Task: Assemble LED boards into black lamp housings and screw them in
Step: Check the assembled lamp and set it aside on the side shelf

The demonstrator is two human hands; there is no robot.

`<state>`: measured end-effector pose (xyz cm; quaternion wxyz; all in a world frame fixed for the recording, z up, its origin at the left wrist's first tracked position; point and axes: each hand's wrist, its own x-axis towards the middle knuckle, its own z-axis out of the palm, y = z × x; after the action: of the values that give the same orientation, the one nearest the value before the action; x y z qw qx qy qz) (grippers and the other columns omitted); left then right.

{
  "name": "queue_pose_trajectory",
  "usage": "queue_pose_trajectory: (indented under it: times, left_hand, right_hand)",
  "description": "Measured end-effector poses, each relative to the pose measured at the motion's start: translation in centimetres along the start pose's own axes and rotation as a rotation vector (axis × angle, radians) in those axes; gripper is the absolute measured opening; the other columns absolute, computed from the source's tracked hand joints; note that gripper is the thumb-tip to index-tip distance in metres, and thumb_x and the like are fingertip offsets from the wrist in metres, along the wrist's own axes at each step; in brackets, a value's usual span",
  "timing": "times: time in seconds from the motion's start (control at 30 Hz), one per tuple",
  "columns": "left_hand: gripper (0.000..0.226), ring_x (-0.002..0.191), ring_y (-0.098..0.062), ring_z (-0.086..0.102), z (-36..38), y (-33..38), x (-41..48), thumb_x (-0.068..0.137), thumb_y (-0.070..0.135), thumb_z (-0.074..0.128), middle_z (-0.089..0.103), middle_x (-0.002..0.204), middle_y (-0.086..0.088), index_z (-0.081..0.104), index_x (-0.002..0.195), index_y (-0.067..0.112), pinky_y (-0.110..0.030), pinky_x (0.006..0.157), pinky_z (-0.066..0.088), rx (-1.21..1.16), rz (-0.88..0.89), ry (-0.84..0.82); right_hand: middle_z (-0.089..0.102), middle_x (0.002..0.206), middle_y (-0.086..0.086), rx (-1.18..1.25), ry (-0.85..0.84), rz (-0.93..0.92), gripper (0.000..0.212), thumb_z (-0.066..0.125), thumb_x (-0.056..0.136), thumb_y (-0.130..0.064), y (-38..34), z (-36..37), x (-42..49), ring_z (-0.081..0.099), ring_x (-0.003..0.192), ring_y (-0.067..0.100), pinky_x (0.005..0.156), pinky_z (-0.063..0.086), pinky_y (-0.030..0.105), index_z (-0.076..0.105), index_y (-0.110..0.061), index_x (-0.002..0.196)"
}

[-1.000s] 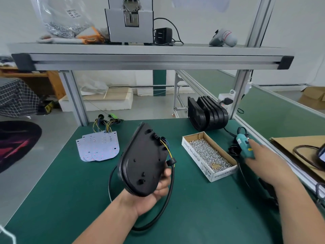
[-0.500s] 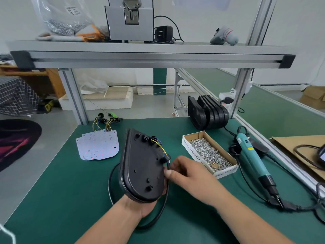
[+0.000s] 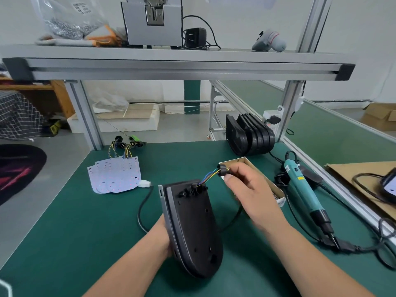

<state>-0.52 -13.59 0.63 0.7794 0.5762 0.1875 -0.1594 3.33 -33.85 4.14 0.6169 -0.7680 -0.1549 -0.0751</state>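
Two containers: screw bag (image 3: 64, 20), cardboard box (image 3: 232, 162).

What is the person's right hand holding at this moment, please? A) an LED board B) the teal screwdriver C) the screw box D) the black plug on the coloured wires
D: the right hand pinches the black plug on the wires leaving the black housing, while the teal screwdriver lies untouched on the table.

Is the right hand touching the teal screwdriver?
Apart. The head view shows green mat between the right hand and the screwdriver; it pinches the black plug instead.
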Motion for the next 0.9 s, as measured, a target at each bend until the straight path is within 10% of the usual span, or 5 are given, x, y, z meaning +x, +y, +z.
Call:
queue_pose_trajectory:
  times: [0.1, 0.2, 0.33, 0.6, 0.9]
  left_hand:
    - [0.059, 0.034, -0.016, 0.052, -0.2, 1.3, 0.1, 0.103, 0.014, 0.054, 0.056, 0.048, -0.006, 0.058, 0.045, 0.013, -0.016, 0.041, 0.045, 0.022, 0.012, -0.075]
    - [0.025, 0.064, -0.002, 0.061, -1.8, 2.6, 0.7, 0.094, -0.004, 0.065, 0.068, 0.076, 0.009, 0.062, 0.085, 0.020, -0.018, 0.066, 0.051, 0.270, 0.214, -0.024]
    - [0.013, 0.076, -0.018, 0.056, -3.7, 4.2, 1.0, 0.098, -0.004, 0.058, 0.068, 0.081, -0.008, 0.070, 0.100, -0.011, -0.033, 0.072, 0.044, 0.372, 0.378, 0.105]
    - [0.020, 0.045, -0.010, 0.036, -6.3, 5.0, 3.3, 0.100, 0.010, 0.053, 0.062, 0.067, 0.005, 0.072, 0.103, 0.010, -0.020, 0.041, 0.028, 0.070, 0.464, 0.409]
    - [0.011, 0.075, 0.003, 0.058, -3.1, 2.8, 1.4, 0.095, 0.042, 0.064, 0.065, 0.093, 0.027, 0.069, 0.104, 0.044, -0.027, 0.069, 0.046, 0.954, 0.772, 0.382]
  right_hand:
    - [0.064, 0.085, -0.005, -0.307, 0.080, -0.107, 0.019, 0.057, 0.091, -0.040, -0.9, -0.6, 0.5, 0.057, 0.077, 0.018, 0.067, 0.048, 0.031, 0.071, -0.039, 0.104]
    - [0.065, 0.098, -0.009, -0.601, 0.069, -0.222, 0.019, 0.053, 0.094, -0.040, -1.2, -1.5, 0.6, 0.060, 0.090, 0.014, 0.077, 0.052, 0.040, 0.067, -0.040, 0.107]
    - [0.058, 0.093, -0.012, -0.828, -0.037, -0.349, 0.018, 0.050, 0.099, -0.043, -1.2, -1.9, 0.2, 0.054, 0.087, 0.011, 0.070, 0.049, 0.035, 0.066, -0.038, 0.107]
    - [0.040, 0.077, -0.009, -1.075, -0.140, -0.512, 0.025, 0.041, 0.103, -0.041, -1.3, -0.8, -0.2, 0.043, 0.069, 0.015, 0.057, 0.042, 0.032, 0.064, -0.032, 0.096]
    - [0.066, 0.090, -0.003, -0.927, -0.099, -0.419, 0.013, 0.061, 0.103, -0.028, -2.2, -0.2, -0.4, 0.062, 0.085, 0.022, 0.073, 0.052, 0.044, 0.069, -0.018, 0.101]
